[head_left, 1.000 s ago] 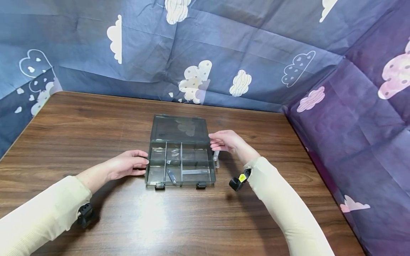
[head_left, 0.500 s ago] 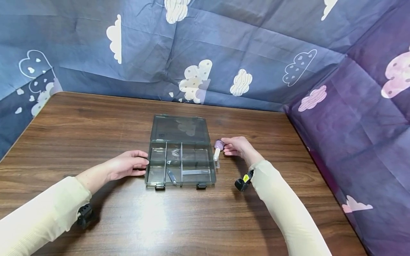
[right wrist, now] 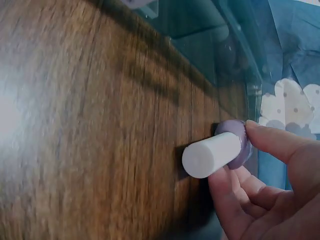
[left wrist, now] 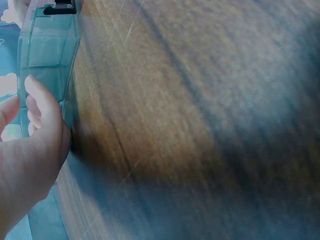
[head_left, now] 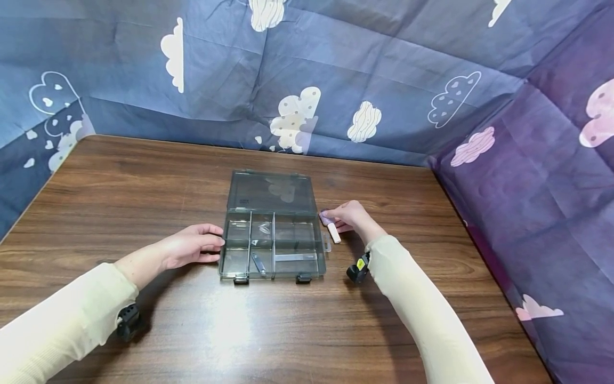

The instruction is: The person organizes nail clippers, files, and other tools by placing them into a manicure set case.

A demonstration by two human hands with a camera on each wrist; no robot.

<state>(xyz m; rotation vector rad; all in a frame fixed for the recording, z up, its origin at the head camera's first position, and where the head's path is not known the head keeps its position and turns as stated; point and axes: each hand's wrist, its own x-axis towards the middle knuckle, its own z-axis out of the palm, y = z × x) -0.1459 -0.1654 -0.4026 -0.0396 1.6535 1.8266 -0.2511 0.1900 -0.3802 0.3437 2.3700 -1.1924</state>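
A smoky clear plastic organizer box (head_left: 237,262) lies open on the table, lid folded back. My left hand (head_left: 194,246) rests at the box's left side, its fingers loosely bent against the wall; in the left wrist view that hand (left wrist: 37,145) touches the box (left wrist: 47,47). Just right of the box, my right hand (head_left: 351,216) pinches a purple nail polish bottle (head_left: 326,217) with a white cap (head_left: 334,233). Thumb and fingers hold its purple body (right wrist: 241,147) in the right wrist view, the white cap (right wrist: 202,157) pointing away from the palm.
Inside the box lie a nail clipper (head_left: 258,263), a grey flat strip (head_left: 296,257) and small clear pieces (head_left: 264,228). A small clear piece (head_left: 328,242) sits against the box's right side. Cloud-patterned cloth (head_left: 211,96) bounds the wooden table (head_left: 144,176).
My right hand first moved right from the box's edge, uncovering the bottle, then came back and took hold of it. The bottle's cap has swung to the right. The left hand stayed put.
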